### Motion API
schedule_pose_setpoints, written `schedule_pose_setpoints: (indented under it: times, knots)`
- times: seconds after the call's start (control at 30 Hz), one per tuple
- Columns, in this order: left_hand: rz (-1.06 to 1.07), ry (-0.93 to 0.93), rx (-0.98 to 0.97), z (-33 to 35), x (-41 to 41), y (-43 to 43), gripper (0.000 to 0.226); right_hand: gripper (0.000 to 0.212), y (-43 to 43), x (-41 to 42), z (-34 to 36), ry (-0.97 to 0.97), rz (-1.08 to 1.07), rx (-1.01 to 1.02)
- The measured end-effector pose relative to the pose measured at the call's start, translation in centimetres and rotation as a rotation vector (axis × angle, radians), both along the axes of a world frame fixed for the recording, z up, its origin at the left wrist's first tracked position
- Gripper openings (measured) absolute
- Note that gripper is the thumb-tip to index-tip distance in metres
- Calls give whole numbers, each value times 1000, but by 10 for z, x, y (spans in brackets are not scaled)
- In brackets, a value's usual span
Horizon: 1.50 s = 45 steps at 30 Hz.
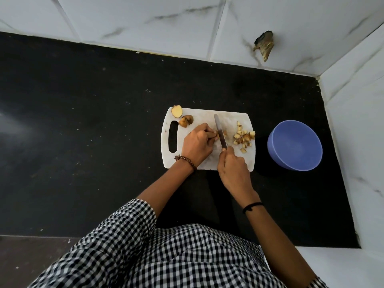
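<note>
On the white cutting board, which lies on the black tabletop, the left hand holds a small potato piece down. Its fingers are curled over the piece, so only the end by the fingertips shows. The right hand grips the knife. Its fingers are wrapped round the handle, which is hidden inside the fist, and the forefinger lies forward toward the start of the blade. The blade points away from the person, with its tip leaning slightly left. It sits just to the right of the left fingertips, against the exposed end of the potato piece; whether it has entered the flesh cannot be told. A heap of diced potato lies to the right of the blade by the board's right edge, apart from both hands. At the far left corner of the board, above the handle slot, a potato half rests cut face up, with another chunk just beside it. A blue bowl stands on the tabletop to the right of the board, near it but not touching. The left wrist wears a beaded bracelet, the right forearm a black band, and a checked shirt fills the foreground. A white tiled wall with grey veining stands behind, with a broken patch in one tile.
</note>
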<state>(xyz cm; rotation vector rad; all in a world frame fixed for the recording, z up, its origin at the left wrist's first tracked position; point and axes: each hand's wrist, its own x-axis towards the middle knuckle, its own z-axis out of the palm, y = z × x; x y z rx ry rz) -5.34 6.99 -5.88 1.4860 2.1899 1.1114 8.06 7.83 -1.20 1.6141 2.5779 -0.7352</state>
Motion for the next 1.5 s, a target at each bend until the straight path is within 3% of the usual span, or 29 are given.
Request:
schedule_pose_setpoints:
  times: [0.5,1.13,1.5]
  knots:
    - [0,51,-59,3,1,0,16,25,-3,-12,-5,-174,14,62]
    - [9,7,-64,4,0,2,16,35,15,-22,7,-191,32,-99]
    - [35,-37,-70,3,1,3,13,22,-6,5,14,-180,38,-149]
